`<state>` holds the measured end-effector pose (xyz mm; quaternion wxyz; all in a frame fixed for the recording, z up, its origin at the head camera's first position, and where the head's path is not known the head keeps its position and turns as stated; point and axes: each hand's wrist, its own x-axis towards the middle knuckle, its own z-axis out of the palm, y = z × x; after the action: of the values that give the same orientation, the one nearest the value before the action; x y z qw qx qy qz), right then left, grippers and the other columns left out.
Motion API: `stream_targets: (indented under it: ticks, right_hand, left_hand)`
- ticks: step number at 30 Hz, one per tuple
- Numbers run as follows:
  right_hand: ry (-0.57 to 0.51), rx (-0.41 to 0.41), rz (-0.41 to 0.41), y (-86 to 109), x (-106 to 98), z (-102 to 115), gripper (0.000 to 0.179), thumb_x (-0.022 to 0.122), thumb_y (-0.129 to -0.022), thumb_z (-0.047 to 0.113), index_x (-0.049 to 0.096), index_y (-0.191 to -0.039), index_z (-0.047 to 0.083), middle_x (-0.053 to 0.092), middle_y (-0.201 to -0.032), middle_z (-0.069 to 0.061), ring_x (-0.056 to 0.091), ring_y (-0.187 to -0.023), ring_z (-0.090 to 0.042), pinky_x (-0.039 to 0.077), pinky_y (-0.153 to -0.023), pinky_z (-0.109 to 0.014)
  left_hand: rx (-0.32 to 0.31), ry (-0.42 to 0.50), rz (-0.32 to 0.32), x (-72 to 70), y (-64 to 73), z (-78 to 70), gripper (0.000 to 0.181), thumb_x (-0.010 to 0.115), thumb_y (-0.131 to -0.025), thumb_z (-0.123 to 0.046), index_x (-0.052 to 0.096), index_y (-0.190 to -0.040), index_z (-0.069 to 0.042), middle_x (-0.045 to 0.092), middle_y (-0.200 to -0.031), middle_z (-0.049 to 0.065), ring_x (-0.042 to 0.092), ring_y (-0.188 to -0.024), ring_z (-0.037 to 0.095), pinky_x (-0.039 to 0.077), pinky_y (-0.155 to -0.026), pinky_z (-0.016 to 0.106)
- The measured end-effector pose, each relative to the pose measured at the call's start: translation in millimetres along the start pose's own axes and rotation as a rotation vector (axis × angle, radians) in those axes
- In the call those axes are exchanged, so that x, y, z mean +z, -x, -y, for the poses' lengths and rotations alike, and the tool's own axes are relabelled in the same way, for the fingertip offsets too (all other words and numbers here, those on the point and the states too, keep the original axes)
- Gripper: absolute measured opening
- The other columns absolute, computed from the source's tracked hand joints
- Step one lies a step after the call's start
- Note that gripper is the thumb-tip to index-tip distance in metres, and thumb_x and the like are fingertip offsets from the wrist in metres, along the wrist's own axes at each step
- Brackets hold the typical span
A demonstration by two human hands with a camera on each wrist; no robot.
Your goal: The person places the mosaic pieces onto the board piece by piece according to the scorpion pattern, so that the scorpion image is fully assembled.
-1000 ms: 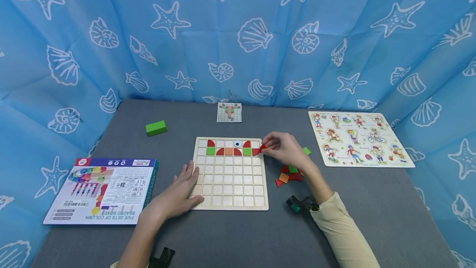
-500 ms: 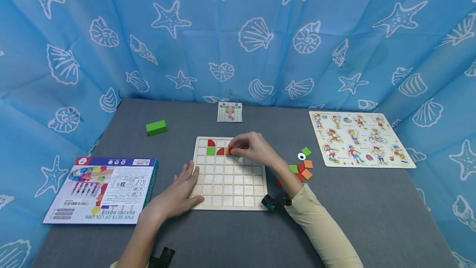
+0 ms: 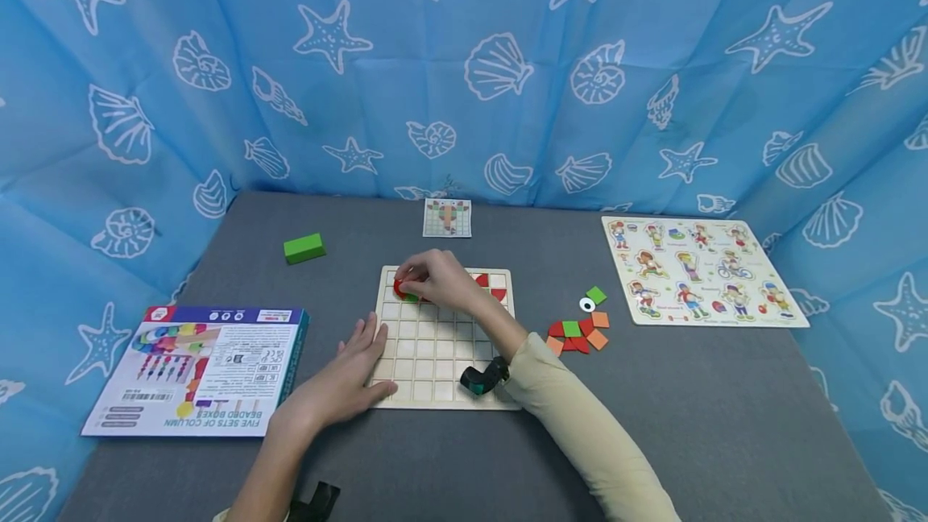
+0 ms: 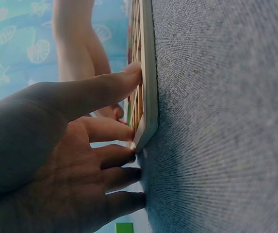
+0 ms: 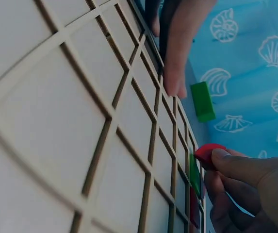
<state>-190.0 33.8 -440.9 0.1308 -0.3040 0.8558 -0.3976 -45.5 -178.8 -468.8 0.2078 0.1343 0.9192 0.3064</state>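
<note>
A wooden grid board (image 3: 435, 361) lies on the grey table, with several red, green and orange tiles set in its upper rows. My right hand (image 3: 444, 280) is over the board's upper left and pinches a red rounded tile (image 5: 210, 153) between thumb and fingers. Beside that tile is a green square tile (image 5: 194, 172), in the board. Part of the upper rows is hidden by the right hand. My left hand (image 3: 344, 381) rests at the board's left edge with fingers extended; in the left wrist view its thumb (image 4: 105, 92) lies on the board's rim.
Loose tiles (image 3: 571, 329) lie right of the board. A small pattern card (image 3: 447, 218) sits behind it. A green block (image 3: 304, 248) and a printed box (image 3: 196, 373) are at left, a picture puzzle board (image 3: 703, 272) at right. A patterned blue curtain (image 3: 435, 71) hangs behind.
My right hand has moved left across the board's upper part, from its right edge to its upper left, with a red tile in its fingers. The left hand has stayed in place.
</note>
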Motion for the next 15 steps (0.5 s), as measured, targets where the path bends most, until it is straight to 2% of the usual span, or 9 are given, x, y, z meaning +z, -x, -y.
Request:
stream_targets:
  ticks: [7, 12, 15]
  right_hand:
    - [0.052, -0.029, 0.011, -9.7, 10.0, 3.1, 0.014, 0.074, -0.103, 0.009, 0.082, -0.113, 0.004, 0.084, -0.105, -0.013, 0.08, -0.093, -0.021, 0.061, -0.081, -0.021]
    - [0.114, -0.023, -0.008, -10.4, 14.6, 4.8, 0.011, 0.074, -0.102, 0.007, 0.082, -0.107, 0.003, 0.083, -0.098, -0.012, 0.075, -0.084, -0.019, 0.056, -0.072, -0.019]
    - [0.133, -0.028, -0.021, -10.5, 17.3, 5.9, 0.01, 0.076, -0.1, 0.008, 0.082, -0.107, 0.004, 0.081, -0.098, -0.011, 0.074, -0.085, -0.019, 0.057, -0.073, -0.021]
  left_hand:
    - [0.023, 0.007, -0.014, 2.6, -1.7, 5.0, 0.095, 0.073, -0.103, -0.044, 0.022, -0.172, -0.003, 0.0, -0.184, 0.02, 0.002, -0.171, 0.047, 0.012, -0.131, 0.077]
    - [0.024, -0.014, -0.03, 5.4, -3.1, 7.0, 0.094, 0.073, -0.104, -0.04, 0.022, -0.172, -0.003, 0.0, -0.184, 0.02, 0.002, -0.171, 0.046, 0.014, -0.132, 0.075]
    - [0.031, -0.014, -0.034, 6.0, -2.6, 7.8, 0.095, 0.073, -0.103, -0.043, 0.022, -0.172, -0.003, 0.001, -0.184, 0.02, 0.002, -0.171, 0.047, 0.014, -0.131, 0.076]
